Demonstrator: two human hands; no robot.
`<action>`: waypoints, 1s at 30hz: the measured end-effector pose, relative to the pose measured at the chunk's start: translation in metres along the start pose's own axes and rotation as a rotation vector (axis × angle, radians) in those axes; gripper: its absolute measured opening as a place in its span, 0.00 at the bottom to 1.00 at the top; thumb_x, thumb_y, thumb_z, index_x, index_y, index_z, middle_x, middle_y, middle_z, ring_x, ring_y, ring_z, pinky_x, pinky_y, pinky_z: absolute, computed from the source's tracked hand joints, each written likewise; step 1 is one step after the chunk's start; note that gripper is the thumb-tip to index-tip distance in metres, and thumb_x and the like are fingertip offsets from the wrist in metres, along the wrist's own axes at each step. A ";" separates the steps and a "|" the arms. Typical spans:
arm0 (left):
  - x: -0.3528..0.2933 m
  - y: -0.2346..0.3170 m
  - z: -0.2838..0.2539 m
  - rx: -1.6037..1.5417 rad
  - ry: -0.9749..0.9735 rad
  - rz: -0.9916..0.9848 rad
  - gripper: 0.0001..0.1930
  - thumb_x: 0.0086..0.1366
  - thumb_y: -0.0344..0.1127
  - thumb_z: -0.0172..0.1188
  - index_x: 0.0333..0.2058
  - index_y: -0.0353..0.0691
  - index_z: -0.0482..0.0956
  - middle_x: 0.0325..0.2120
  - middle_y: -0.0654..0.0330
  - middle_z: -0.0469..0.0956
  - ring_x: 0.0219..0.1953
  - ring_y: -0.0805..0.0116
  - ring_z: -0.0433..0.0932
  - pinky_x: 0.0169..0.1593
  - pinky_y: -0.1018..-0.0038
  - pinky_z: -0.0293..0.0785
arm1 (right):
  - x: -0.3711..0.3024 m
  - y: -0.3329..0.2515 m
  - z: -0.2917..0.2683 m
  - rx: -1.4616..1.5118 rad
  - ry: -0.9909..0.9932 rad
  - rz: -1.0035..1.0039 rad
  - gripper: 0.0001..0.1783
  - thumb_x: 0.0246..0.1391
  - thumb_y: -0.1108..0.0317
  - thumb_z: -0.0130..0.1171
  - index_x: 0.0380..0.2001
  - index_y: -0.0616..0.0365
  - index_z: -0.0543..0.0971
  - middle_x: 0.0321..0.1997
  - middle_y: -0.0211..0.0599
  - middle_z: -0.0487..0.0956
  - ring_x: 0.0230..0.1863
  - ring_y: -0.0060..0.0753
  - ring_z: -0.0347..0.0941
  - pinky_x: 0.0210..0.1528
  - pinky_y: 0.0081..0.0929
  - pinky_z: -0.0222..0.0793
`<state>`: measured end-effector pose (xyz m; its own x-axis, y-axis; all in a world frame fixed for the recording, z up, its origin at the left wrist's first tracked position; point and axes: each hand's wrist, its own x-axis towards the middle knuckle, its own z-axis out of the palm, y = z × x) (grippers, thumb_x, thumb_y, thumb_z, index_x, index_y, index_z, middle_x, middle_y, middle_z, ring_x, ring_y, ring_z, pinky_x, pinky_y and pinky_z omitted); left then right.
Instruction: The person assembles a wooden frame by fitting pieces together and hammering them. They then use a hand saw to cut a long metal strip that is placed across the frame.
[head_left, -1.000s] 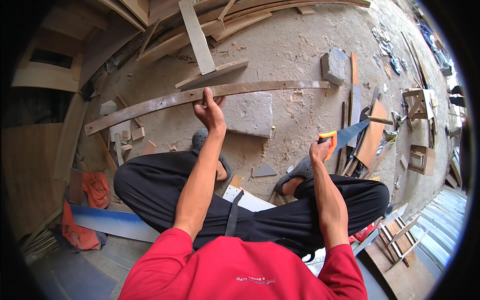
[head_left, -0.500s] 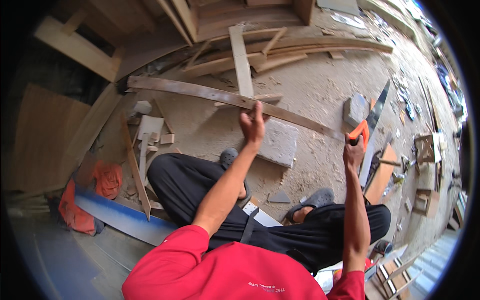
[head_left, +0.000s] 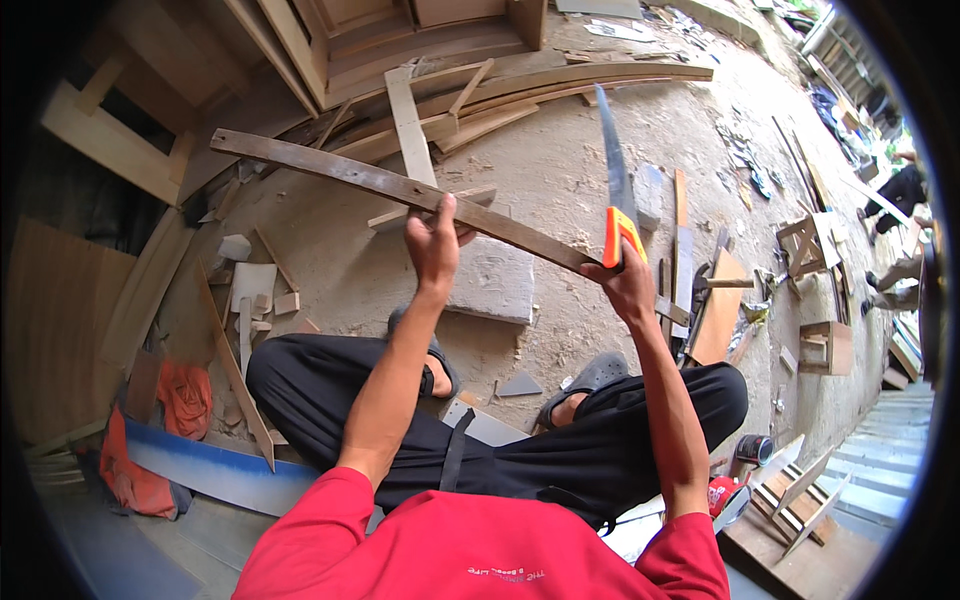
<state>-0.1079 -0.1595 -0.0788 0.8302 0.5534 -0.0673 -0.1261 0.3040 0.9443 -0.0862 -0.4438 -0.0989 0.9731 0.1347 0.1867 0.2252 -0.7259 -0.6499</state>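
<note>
A long, narrow brown wooden strip (head_left: 330,172) slants across the space in front of me, its left end farther away. My left hand (head_left: 434,248) is closed round it near the middle, thumb on top. My right hand (head_left: 630,287) grips a handsaw (head_left: 614,165) by its orange handle, the blade pointing up and away. That hand is also at the strip's right end; whether its fingers hold the wood too I cannot tell. Beneath the strip, between my hands, a pale concrete block (head_left: 492,285) lies on the ground.
Long boards (head_left: 560,82) and a wooden cabinet frame (head_left: 430,45) lie at the far side. A hammer (head_left: 725,283) and an orange-brown board (head_left: 718,325) are on the right. Offcuts (head_left: 255,290) and an orange cloth (head_left: 185,400) sit left. Two people (head_left: 895,190) appear far right.
My view has shifted, so the surroundings sit further left. The saw has swung from pointing up-right to nearly upright, tilted slightly left. Both hands keep their holds.
</note>
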 end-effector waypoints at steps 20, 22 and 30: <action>-0.005 0.025 0.004 0.025 0.016 -0.035 0.18 0.65 0.40 0.57 0.46 0.35 0.67 0.37 0.53 0.76 0.30 0.61 0.81 0.33 0.68 0.83 | -0.015 -0.008 -0.031 -0.228 -0.122 -0.190 0.30 0.35 0.53 0.74 0.41 0.57 0.77 0.41 0.42 0.80 0.43 0.47 0.76 0.43 0.37 0.71; -0.010 0.027 0.006 0.025 0.010 0.006 0.18 0.66 0.40 0.56 0.47 0.35 0.67 0.37 0.53 0.76 0.30 0.61 0.81 0.33 0.68 0.83 | -0.013 -0.005 -0.031 -0.256 -0.063 -0.258 0.24 0.38 0.54 0.72 0.36 0.55 0.79 0.37 0.39 0.81 0.40 0.44 0.77 0.39 0.35 0.73; -0.017 0.027 0.009 0.068 -0.051 0.077 0.24 0.70 0.49 0.48 0.49 0.29 0.66 0.33 0.51 0.78 0.26 0.61 0.82 0.31 0.71 0.83 | -0.006 0.007 -0.029 -0.271 0.097 -0.409 0.19 0.43 0.59 0.69 0.36 0.58 0.79 0.39 0.38 0.82 0.42 0.41 0.78 0.44 0.34 0.72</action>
<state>-0.1203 -0.1677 -0.0497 0.8464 0.5321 0.0217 -0.1552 0.2075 0.9659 -0.0924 -0.4690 -0.0830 0.7957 0.3915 0.4621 0.5547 -0.7774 -0.2965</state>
